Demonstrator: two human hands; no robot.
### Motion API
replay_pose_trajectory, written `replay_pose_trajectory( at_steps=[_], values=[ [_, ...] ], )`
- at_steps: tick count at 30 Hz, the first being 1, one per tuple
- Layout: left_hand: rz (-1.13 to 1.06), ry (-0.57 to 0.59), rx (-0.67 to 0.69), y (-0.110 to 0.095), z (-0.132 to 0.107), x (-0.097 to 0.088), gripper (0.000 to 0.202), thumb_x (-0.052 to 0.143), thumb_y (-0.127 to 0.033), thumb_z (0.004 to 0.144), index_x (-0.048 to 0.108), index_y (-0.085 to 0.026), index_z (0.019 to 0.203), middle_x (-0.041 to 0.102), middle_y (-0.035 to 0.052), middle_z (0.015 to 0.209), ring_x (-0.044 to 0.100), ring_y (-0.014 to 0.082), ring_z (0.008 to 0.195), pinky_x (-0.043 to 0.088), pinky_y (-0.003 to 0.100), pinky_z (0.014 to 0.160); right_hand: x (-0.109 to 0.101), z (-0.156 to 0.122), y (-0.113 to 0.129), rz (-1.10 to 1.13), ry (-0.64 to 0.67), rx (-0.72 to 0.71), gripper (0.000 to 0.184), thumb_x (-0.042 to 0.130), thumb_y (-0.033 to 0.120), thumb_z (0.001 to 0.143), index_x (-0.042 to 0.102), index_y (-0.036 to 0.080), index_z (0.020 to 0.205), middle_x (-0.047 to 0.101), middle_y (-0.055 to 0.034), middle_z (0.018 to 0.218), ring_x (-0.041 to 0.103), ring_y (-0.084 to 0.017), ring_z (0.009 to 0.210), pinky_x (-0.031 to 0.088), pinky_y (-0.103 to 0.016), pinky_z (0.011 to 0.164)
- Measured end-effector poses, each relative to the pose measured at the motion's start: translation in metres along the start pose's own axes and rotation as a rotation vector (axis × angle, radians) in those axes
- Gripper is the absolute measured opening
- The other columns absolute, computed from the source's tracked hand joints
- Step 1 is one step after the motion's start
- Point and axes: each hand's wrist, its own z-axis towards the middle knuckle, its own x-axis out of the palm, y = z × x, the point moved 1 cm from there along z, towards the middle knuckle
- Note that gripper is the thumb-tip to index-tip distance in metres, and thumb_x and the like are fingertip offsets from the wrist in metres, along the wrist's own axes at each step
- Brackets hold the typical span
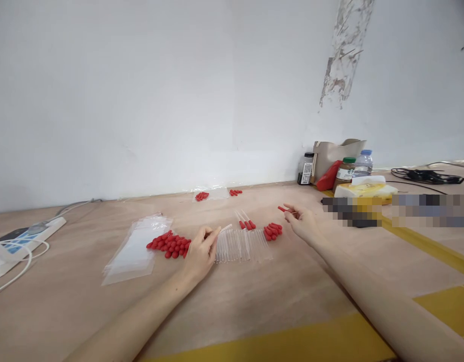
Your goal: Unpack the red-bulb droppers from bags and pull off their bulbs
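Observation:
Between the fingertips of my left hand [202, 251] is a clear glass dropper tube [226, 228], pointing to the right. My right hand [300, 221], raised off to the right, pinches a red rubber bulb [282, 208]. Below and between the hands lies a row of clear tubes [245, 246] side by side. Just behind that row, three droppers [247, 224] have red bulbs on their near ends. A pile of red bulbs [167, 244] touches or sits close to my left hand, and a smaller red cluster [273, 231] is at the row's right end.
Clear plastic bags [132, 251] are stacked at left, near a power strip [28, 246]. Bagged red pieces [202, 196] lie by the wall. Back right stand a dark bottle [305, 170], a green-lidded jar [345, 173] and a tissue pack [364, 192]. Yellow tape [292, 339] marks the front edge.

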Motion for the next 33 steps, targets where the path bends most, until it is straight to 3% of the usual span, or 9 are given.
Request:
replay_pose_trajectory(
  at_steps=[4,11,17,21,29,33],
  values=[
    [-0.070,0.016,0.000,-0.005,0.008,0.000,0.021,0.038,-0.015,0.085,0.054,-0.017,0.100,0.054,0.0037,0.083,0.053,0.0128,0.072,0.045,0.026,0.067,0.006,0.003,-0.012,0.034,0.045,0.041,0.031,0.056,0.035,0.067,0.060,0.011,0.086,0.058,-0.0042,0.069,0.052,-0.012,0.057,0.042,-0.024,0.052],
    [-0.051,0.039,0.082,-0.013,0.005,0.019,0.017,0.041,-0.010,0.081,0.055,-0.018,0.087,0.059,0.0029,0.079,0.056,0.0139,0.075,0.046,0.027,0.068,0.022,0.002,-0.024,-0.035,0.129,0.031,0.026,0.060,0.039,0.066,0.062,0.015,0.074,0.063,-0.0039,0.065,0.054,-0.013,0.055,0.042,-0.025,0.050],
    [-0.028,0.167,0.194,-0.020,0.002,0.021,0.018,0.041,-0.010,0.082,0.056,-0.017,0.089,0.061,0.0051,0.085,0.056,0.0150,0.081,0.047,0.028,0.073,0.021,0.003,-0.030,-0.075,0.139,0.053,0.021,0.061,0.036,0.065,0.063,0.016,0.070,0.064,-0.0033,0.062,0.055,-0.013,0.054,0.043,-0.025,0.051],
    [0.003,0.232,0.218,-0.019,0.000,0.020,0.013,0.046,-0.019,0.083,0.058,-0.015,0.086,0.061,0.0059,0.087,0.056,0.0154,0.081,0.048,0.028,0.073,0.020,0.001,-0.029,-0.096,0.155,0.059,0.019,0.060,0.035,0.066,0.063,0.016,0.067,0.064,-0.0031,0.061,0.056,-0.013,0.056,0.043,-0.024,0.052],
    [0.019,0.125,0.298,-0.006,0.001,0.025,0.031,0.054,-0.044,0.077,0.062,-0.015,0.083,0.063,0.0063,0.084,0.059,0.0165,0.078,0.050,0.028,0.070,0.017,-0.002,-0.025,-0.134,0.191,0.029,0.021,0.057,0.036,0.068,0.063,0.017,0.068,0.065,-0.0028,0.063,0.057,-0.013,0.057,0.042,-0.024,0.053],
    [0.012,0.136,0.288,-0.005,0.001,0.027,0.039,0.052,-0.050,0.074,0.063,-0.014,0.084,0.064,0.0077,0.084,0.061,0.0177,0.077,0.050,0.029,0.070,0.016,-0.003,-0.024,-0.138,0.205,0.002,0.022,0.055,0.037,0.070,0.064,0.017,0.069,0.066,-0.0034,0.067,0.058,-0.014,0.059,0.043,-0.024,0.055]
  ],
)
